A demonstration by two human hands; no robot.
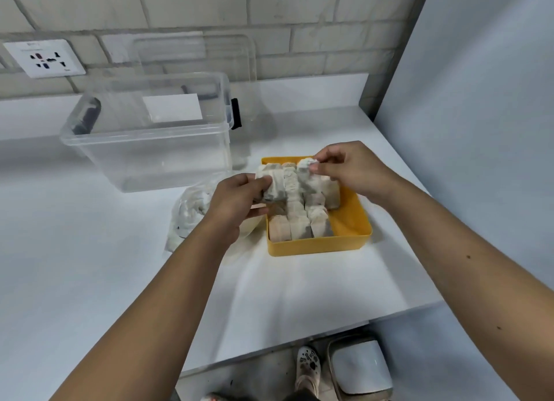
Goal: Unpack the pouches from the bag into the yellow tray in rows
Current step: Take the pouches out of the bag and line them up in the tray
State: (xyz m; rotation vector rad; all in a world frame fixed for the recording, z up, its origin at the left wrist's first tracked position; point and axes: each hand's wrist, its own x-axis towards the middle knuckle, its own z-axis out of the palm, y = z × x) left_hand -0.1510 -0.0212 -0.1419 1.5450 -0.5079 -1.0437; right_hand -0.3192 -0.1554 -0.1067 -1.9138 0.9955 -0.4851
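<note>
Left hand [239, 197], right hand [350, 170] on pouches [275, 188], markings blurred

head | looks forward-down | near table [90, 281] | single view

Pale brick wall [209, 8] at twelve o'clock carries a socket plate [45, 58] at ten; a plain panel [479, 101] rises at two; white tabletop [90, 251], grey floor [257, 373] at six.

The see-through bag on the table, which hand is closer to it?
Left. The left hand, gripping a pouch, is right beside the bag; the right hand, pinching another pouch, is over the yellow tray's far end.
</note>
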